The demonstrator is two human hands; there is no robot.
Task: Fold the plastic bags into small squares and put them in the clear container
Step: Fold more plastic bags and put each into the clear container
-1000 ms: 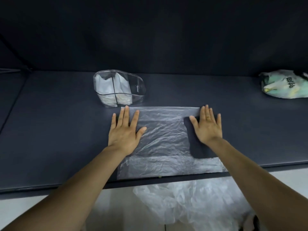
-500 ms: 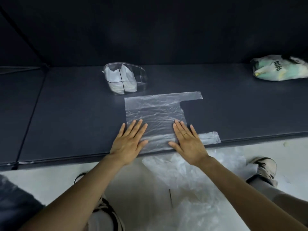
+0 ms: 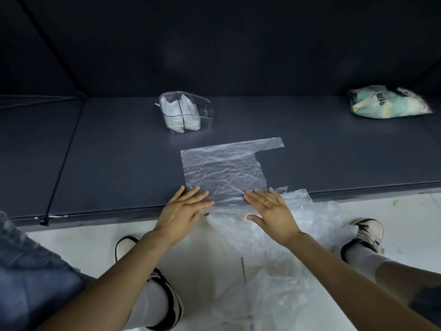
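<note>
While the plastic bag (image 3: 224,170) lies flat at the near edge of the dark table (image 3: 114,158), its thin crinkled film wants a firm, even press before the first fold. Left hand (image 3: 183,209) and right hand (image 3: 269,209) rest spread on that edge, gripping nothing (handles point right). Behind stands the clear container (image 3: 205,113), rounded and divided, holding white folded bags.

A staged recording booth: dark mat (image 3: 119,163), black backdrop (image 3: 214,44) (pale floor (image 3: 405,223) beneath).
</note>
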